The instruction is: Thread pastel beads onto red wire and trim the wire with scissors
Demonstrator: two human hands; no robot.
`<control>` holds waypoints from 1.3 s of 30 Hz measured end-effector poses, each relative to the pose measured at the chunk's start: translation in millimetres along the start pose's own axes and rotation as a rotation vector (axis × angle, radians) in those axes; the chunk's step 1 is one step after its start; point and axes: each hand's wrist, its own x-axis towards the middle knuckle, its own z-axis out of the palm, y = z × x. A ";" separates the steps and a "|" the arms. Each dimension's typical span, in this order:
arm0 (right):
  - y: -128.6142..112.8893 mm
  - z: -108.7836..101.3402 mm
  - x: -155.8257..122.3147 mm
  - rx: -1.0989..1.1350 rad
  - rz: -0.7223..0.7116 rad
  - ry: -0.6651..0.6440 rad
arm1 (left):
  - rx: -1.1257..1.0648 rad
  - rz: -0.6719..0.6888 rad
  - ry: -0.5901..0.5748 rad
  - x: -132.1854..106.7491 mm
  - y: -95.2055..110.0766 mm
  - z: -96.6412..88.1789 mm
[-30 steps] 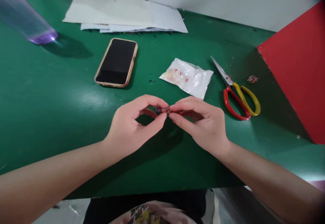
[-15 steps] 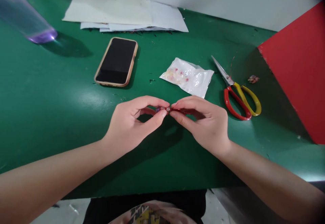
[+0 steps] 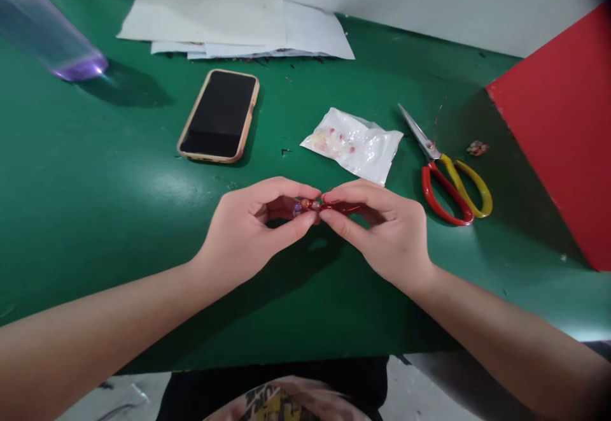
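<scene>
The left hand [image 3: 252, 230] and the right hand [image 3: 389, 220] met almost tip to tip above the green table [image 3: 119, 217], with a short row of small beads [image 3: 305, 204] and a red cord [image 3: 348, 208] between them. The beads sat in the narrow space between the left thumb and index finger: a purple one deepest toward the palm, an orange one next to it, and a pale pinkish one out by the fingertips. The left thumb lay on the near side of the row and the index finger on the far side, closed in a pinch on it, though the exact points of contact were too small to tell. From the pale bead the cord led to the right fingertips, where thumb and index finger were pinched together on it; beyond them it ran on through the hollow of the right hand, its loose end showing there. The other fingers of both hands curled behind, partly hidden. Just beyond the right hand lay a white packet [image 3: 351, 144] with coloured bits showing in it, and to its right a pair of scissors [image 3: 432, 151] with one red and one yellow handle.
</scene>
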 end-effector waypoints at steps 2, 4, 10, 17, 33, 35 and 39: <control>0.4 -0.7 0.4 0.012 0.013 -0.012 | 0.003 0.006 -0.001 -0.1 1.0 -0.2; 0.4 -1.3 0.9 0.028 0.031 -0.024 | -0.016 0.014 -0.004 -0.2 1.7 -0.4; -0.2 -0.9 1.8 0.191 0.115 -0.062 | -0.138 0.021 -0.015 -1.1 3.0 0.5; 1.6 -0.1 1.4 0.280 0.114 -0.093 | -0.078 -0.023 0.041 -2.3 3.2 1.7; -1.8 4.9 -1.7 0.276 0.001 -0.056 | 0.116 0.285 0.069 -7.1 4.0 0.4; -2.4 5.5 -2.0 0.257 -0.051 -0.059 | 0.179 0.367 0.083 -7.1 4.2 -0.3; -1.7 5.8 -2.5 0.234 -0.144 -0.056 | 0.193 0.424 0.071 -6.5 4.3 -0.6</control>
